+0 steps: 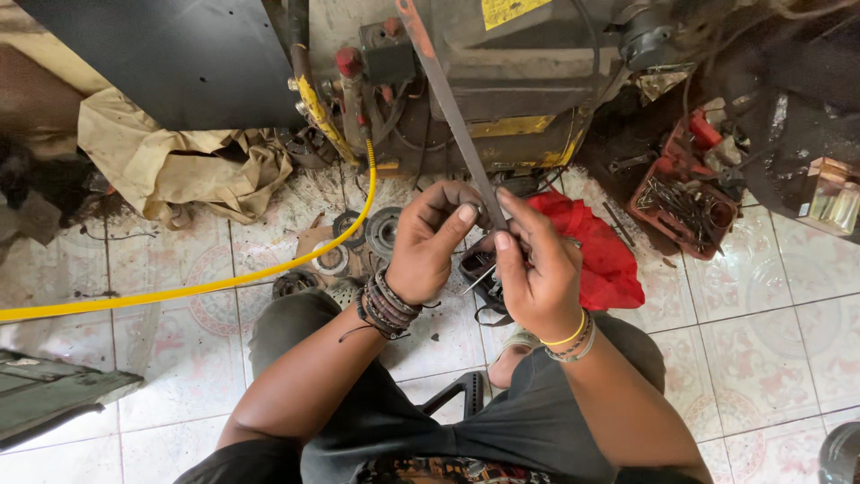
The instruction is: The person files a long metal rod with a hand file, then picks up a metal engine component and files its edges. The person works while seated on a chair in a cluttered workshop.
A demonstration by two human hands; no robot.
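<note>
Metal strip (452, 112) running diagonally up-left, lower end pinched between left hand (430, 246) and right hand (536, 269) fingertips, both closed on it.

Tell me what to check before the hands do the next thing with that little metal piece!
1. Both hands on the small metal part: ok. The left hand and right hand meet at it.
2. Grip firm: cannot tell, the fingertips cover most of the part.
3. Long metal bar out of the way: not ok, it slants down right to the fingertips.
4. Yellow hose away from the hands: ok, it lies on the floor to the left.
5. Red cloth within reach: ok, just beside the right hand.
6. Red tray of tools nearby: ok, on the tiles to the right.
</note>
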